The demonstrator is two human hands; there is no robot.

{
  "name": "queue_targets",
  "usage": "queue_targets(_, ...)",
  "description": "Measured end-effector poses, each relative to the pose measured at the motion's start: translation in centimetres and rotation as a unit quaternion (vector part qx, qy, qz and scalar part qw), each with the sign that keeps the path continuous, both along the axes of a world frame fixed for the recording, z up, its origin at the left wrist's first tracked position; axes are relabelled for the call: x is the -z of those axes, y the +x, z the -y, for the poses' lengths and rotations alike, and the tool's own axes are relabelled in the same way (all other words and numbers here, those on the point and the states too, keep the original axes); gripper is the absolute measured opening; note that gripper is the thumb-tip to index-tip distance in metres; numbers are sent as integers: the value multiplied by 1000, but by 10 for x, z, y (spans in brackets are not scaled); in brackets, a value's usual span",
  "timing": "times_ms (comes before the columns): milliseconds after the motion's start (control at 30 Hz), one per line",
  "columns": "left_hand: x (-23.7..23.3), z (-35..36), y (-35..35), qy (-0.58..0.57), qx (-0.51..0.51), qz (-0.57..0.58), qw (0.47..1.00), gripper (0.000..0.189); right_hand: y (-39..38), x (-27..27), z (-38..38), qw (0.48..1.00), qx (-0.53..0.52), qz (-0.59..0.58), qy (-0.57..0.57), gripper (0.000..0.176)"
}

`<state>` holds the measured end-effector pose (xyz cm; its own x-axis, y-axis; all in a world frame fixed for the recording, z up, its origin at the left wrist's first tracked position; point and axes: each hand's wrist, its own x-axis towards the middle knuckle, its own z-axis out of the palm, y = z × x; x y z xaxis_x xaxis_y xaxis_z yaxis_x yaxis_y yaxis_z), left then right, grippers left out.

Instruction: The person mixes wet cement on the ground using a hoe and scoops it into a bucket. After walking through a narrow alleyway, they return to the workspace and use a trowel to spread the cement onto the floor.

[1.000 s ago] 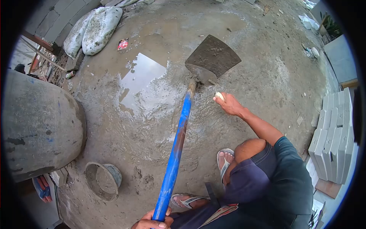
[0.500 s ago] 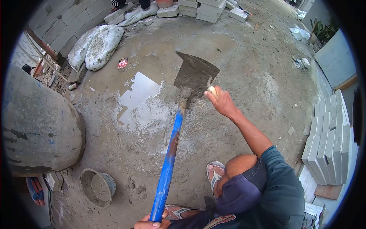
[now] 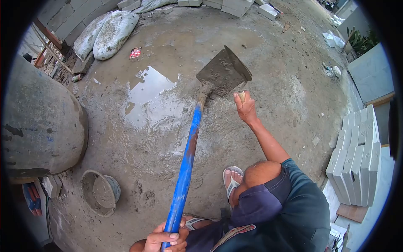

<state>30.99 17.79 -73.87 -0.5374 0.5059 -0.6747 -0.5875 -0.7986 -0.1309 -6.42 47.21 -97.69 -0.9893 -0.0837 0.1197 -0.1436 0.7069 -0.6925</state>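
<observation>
My left hand (image 3: 168, 238) is wrapped around the lower end of a hoe's blue handle, close to my body. The hoe (image 3: 183, 172) points away from me, and its wide metal blade (image 3: 221, 72) is coated with wet grey mortar. In my closed right hand (image 3: 246, 107) is a small pale-handled tool (image 3: 241, 96) with a thin metal neck, right at the blade's lower right edge. The rest of that tool is hidden against the blade.
A mortar-smeared bucket (image 3: 100, 193) and a large drum (image 3: 42, 122) stand at left. Water puddles (image 3: 151, 86) cover the muddy ground. White sacks (image 3: 107, 35) lie at back left. Light blocks (image 3: 357, 157) are stacked at right; more (image 3: 237, 6) stand at the back.
The hoe blade has turned, its curved edge now facing upper right. My right hand has shifted slightly right with the small tool; my left hand shows further up in view.
</observation>
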Motion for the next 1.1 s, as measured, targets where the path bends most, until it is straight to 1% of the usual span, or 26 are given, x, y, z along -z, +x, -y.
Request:
queue_targets(33, 0, -1, 0, -6, 7, -2, 1000, 38, -4, 12, -9, 997, 40, -37, -45, 52)
queue_targets(67, 1, -1, 0, 1, 2, -1, 1000, 38, -11, 46, -28, 998, -2, 26, 51, 50)
queue_targets(100, -1, -2, 1, 2, 4, -1, 1000, 38, -3, 47, -30, 998, 0, 27, 52, 50)
queue_targets(167, 1, -2, -3, -15, 23, -18, 999, 38, 1, 52, -24, 988, -100, 81, 90, 48)
queue_targets(233, 1, -2, -1, -21, 22, 2, 1000, 37, 19, 17, -2, 986, -89, 88, 107, 50)
queue_targets(267, -2, -4, -4, -17, 19, -1, 1000, 37, 24, -4, 8, 995, -43, 80, 47, 52)
queue_targets(300, -3, -4, -6, -15, 18, -5, 1000, 37, 27, -12, 12, 997, 4, 71, -15, 54)
queue_targets(367, -1, -2, -5, -9, 19, -11, 1000, 39, 16, 20, 0, 997, 29, 71, 1, 54)
queue_targets(433, 4, 1, -1, 33, -10, -14, 999, 39, 12, 47, -18, 996, 52, 65, 18, 55)
queue_targets(500, 1, 4, 2, 38, -16, -12, 999, 39, 11, 59, -21, 987, -71, 79, 118, 53)
queue_targets(533, 3, 5, -1, 50, -26, -4, 998, 39, 5, 60, -23, 987, -69, 35, 142, 53)
queue_targets(567, 3, 5, -3, 53, -30, -9, 998, 39, -4, 44, -17, 986, -72, 30, 145, 53)
queue_targets(633, 0, 9, -2, 59, -39, -1, 997, 39, 2, -17, 2, 998, 2, 0, 64, 54)
queue_targets(667, 1, 9, -3, 79, -46, -5, 996, 41, 0, -31, 5, 999, 16, -36, 18, 54)
queue_targets(700, 0, 11, -3, 80, -44, -3, 996, 41, -1, -26, 3, 999, 18, -35, 19, 54)
queue_targets(767, -2, 15, -5, 99, -58, -2, 993, 42, -6, 6, -3, 997, 39, -62, -38, 54)
queue_targets(800, -1, 14, -3, 101, -60, -1, 993, 42, -14, 40, -17, 997, -14, 14, 71, 54)
queue_targets(833, 1, 15, -3, 112, -61, -8, 992, 42, -14, 43, -25, 997, -15, 11, 70, 54)
queue_targets(867, 3, 18, -4, 119, -61, -17, 991, 42, -12, 45, -28, 990, -56, 66, 110, 55)
queue_targets(900, 4, 22, -8, 114, -62, -27, 991, 42, -15, 36, -19, 977, -99, 115, 149, 55)
queue_targets(933, 3, 20, -9, 108, -56, -30, 992, 42, -17, 25, -17, 982, -81, 106, 135, 55)
queue_targets(967, 1, 18, -5, 104, -50, -22, 993, 42, -14, -5, -7, 980, -88, 112, 140, 55)
queue_targets(1000, 1, 17, -4, 102, -47, -23, 993, 42, -18, -38, 5, 989, -49, 89, 103, 55)
queue_targets(1033, 1, 17, -4, 101, -46, -19, 994, 42, -24, -55, 14, 996, -6, 65, 64, 55)
queue_targets(1067, 0, 18, -4, 99, -47, -21, 994, 42, -32, -58, 19, 996, -5, 65, 63, 55)
queue_targets(1100, 1, 18, -5, 98, -48, -25, 994, 42, -42, -63, 23, 999, 14, 28, 31, 54)
